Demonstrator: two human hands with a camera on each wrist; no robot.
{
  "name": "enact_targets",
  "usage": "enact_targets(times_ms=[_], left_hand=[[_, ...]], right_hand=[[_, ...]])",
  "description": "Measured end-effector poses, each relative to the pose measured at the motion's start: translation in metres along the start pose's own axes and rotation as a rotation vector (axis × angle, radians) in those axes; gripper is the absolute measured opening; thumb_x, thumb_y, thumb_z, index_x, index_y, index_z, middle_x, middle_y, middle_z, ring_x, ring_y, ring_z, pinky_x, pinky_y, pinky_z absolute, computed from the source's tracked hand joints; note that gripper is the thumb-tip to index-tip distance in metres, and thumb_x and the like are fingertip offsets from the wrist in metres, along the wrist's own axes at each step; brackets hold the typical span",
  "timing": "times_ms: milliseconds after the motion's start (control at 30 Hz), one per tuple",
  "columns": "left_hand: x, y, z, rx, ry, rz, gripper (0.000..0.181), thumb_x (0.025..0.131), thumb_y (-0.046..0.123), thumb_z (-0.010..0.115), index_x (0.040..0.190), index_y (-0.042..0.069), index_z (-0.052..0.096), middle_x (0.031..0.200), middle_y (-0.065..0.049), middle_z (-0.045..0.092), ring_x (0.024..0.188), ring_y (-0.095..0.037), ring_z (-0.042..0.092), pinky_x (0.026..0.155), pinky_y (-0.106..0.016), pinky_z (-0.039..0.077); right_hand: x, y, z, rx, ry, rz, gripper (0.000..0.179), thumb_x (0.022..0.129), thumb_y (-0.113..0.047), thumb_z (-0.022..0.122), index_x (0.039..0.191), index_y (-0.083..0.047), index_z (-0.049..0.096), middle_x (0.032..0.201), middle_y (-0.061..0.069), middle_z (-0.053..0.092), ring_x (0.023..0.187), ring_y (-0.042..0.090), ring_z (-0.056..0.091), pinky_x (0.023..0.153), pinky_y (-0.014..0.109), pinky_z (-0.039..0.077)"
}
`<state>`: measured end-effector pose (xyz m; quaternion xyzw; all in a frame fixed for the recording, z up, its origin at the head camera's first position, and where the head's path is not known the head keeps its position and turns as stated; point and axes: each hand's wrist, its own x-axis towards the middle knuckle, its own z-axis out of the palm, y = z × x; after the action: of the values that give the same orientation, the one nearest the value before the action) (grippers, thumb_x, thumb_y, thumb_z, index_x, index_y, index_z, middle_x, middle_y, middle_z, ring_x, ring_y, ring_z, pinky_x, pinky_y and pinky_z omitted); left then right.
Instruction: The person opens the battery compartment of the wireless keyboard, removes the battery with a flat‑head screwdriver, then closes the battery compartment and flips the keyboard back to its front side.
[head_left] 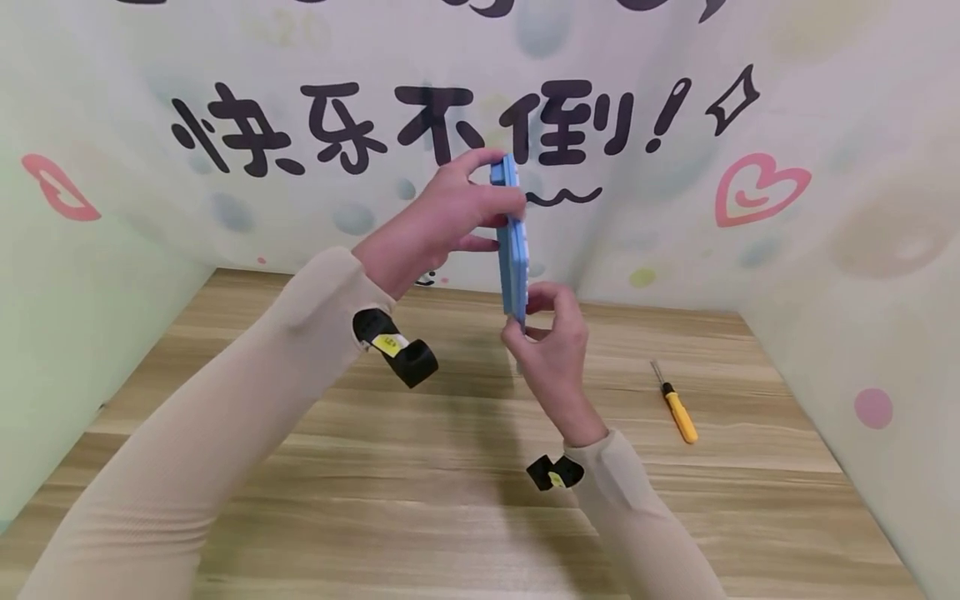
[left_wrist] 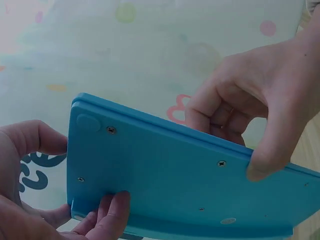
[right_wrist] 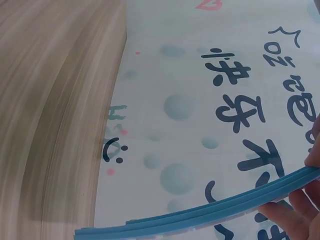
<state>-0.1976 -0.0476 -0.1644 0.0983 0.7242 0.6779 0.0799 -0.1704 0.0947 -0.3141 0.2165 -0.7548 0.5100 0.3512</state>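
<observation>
A flat blue plastic device (head_left: 513, 250) is held upright in the air above the table, edge-on in the head view, with small white bumps along its right face. The left wrist view shows the device's back (left_wrist: 165, 165), with several screws and a rounded pad at one corner. My left hand (head_left: 461, 200) grips its upper part, fingers spread across the back and around the edge. Lower down, my right hand (head_left: 557, 342) pinches the bottom end, its thumb (left_wrist: 270, 157) lying on the back. The right wrist view shows only left-hand fingers (right_wrist: 287, 220); the right hand is out of that frame.
A screwdriver (head_left: 678, 412) with a yellow and black handle lies on the wooden table (head_left: 420, 500) to the right. Behind stands a pale printed backdrop (head_left: 300, 217) with dark lettering, continuing along both sides. Black straps (head_left: 408, 354) sit at the wrists.
</observation>
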Motion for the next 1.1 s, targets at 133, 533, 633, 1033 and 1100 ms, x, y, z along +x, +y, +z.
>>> enact_targets(times_ms=[133, 533, 633, 1033, 1100], left_hand=[[0.000, 0.002, 0.007, 0.046, 0.003, 0.005, 0.062, 0.081, 0.014, 0.064, 0.136, 0.020, 0.035, 0.124, -0.010, 0.042, 0.101, -0.025, 0.055, 0.081, -0.041, 0.049], [0.009, -0.008, 0.011, 0.078, 0.014, -0.005, 0.064, 0.081, 0.014, 0.069, 0.136, 0.020, 0.035, 0.108, -0.011, 0.047, 0.099, -0.023, 0.054, 0.080, -0.035, 0.050], [0.011, -0.008, 0.011, 0.081, 0.006, 0.001, 0.065, 0.081, 0.012, 0.069, 0.136, 0.021, 0.036, 0.107, -0.012, 0.047, 0.098, -0.023, 0.054, 0.080, -0.034, 0.050], [0.022, -0.023, 0.015, 0.106, -0.032, 0.144, 0.060, 0.084, -0.002, 0.061, 0.136, 0.019, 0.039, 0.092, -0.011, 0.052, 0.089, -0.022, 0.053, 0.077, -0.031, 0.048], [0.025, -0.025, 0.016, 0.132, -0.027, 0.172, 0.058, 0.084, -0.001, 0.061, 0.135, 0.019, 0.041, 0.091, -0.010, 0.053, 0.089, -0.021, 0.053, 0.080, -0.031, 0.045]], right_hand=[[0.001, -0.002, -0.002, 0.047, 0.029, 0.047, 0.032, 0.069, 0.012, 0.057, 0.100, 0.006, 0.049, 0.090, 0.015, 0.054, 0.079, 0.020, 0.054, 0.052, 0.034, 0.053], [0.000, 0.002, -0.004, 0.066, 0.029, 0.138, 0.040, 0.071, 0.013, 0.053, 0.109, 0.007, 0.043, 0.105, 0.017, 0.054, 0.085, 0.022, 0.053, 0.053, 0.033, 0.053], [0.000, 0.003, -0.006, 0.067, 0.017, 0.154, 0.040, 0.072, 0.013, 0.054, 0.110, 0.007, 0.043, 0.105, 0.017, 0.054, 0.085, 0.022, 0.054, 0.055, 0.033, 0.053], [0.002, -0.004, -0.015, 0.174, 0.006, 0.286, 0.050, 0.076, 0.014, 0.055, 0.123, 0.009, 0.039, 0.114, 0.020, 0.050, 0.098, 0.024, 0.054, 0.068, 0.027, 0.051], [0.003, -0.009, -0.016, 0.198, 0.018, 0.288, 0.050, 0.075, 0.015, 0.054, 0.122, 0.011, 0.038, 0.114, 0.022, 0.049, 0.100, 0.025, 0.053, 0.076, 0.032, 0.048]])
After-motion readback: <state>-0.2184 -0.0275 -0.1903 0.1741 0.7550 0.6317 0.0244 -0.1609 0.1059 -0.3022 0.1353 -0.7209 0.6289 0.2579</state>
